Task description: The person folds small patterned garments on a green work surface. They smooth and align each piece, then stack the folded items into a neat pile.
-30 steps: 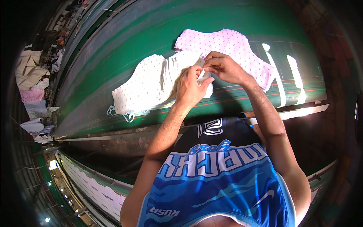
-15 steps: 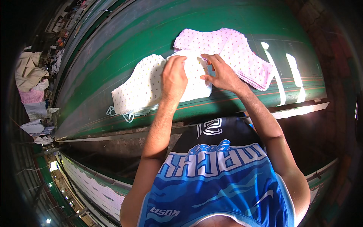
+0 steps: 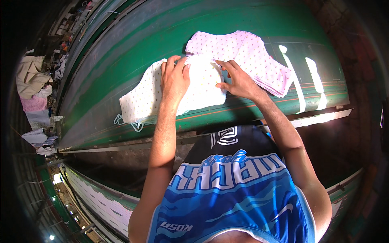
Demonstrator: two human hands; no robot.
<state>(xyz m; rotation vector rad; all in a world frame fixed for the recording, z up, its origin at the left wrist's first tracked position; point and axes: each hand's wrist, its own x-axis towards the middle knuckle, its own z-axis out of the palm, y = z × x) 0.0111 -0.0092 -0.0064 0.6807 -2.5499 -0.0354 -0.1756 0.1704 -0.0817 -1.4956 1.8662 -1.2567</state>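
Note:
A stack of white dotted fabric pieces (image 3: pixel 204 87), cut with curved edges, lies on a green table in front of me. My left hand (image 3: pixel 175 79) rests on top of it near the middle, thumb apart from the slightly bent fingers. At the stack's right edge is my right hand (image 3: pixel 237 82), its thumb and forefinger spread and touching the fabric's side and far corner. Behind it and to the right lies a stack of pink dotted fabric pieces (image 3: pixel 243 48). Pale blue fabric strips (image 3: pixel 137 126) stick out from under the white stack at the near left. Strong sunlight washes out the middle of the white fabric.
The long green table (image 3: pixel 162 32) has a metal rail (image 3: pixel 324 118) along its near edge. Heaped cloths (image 3: pixel 34 81) lie beyond its left end. Another long table with pale sheeting (image 3: pixel 97 194) runs at the lower left. Bright sun patches (image 3: pixel 316 77) fall on the right.
My left hand has slid left across the white stack, and its thumb now stands further out. The right hand has hardly moved, staying at the stack's right edge.

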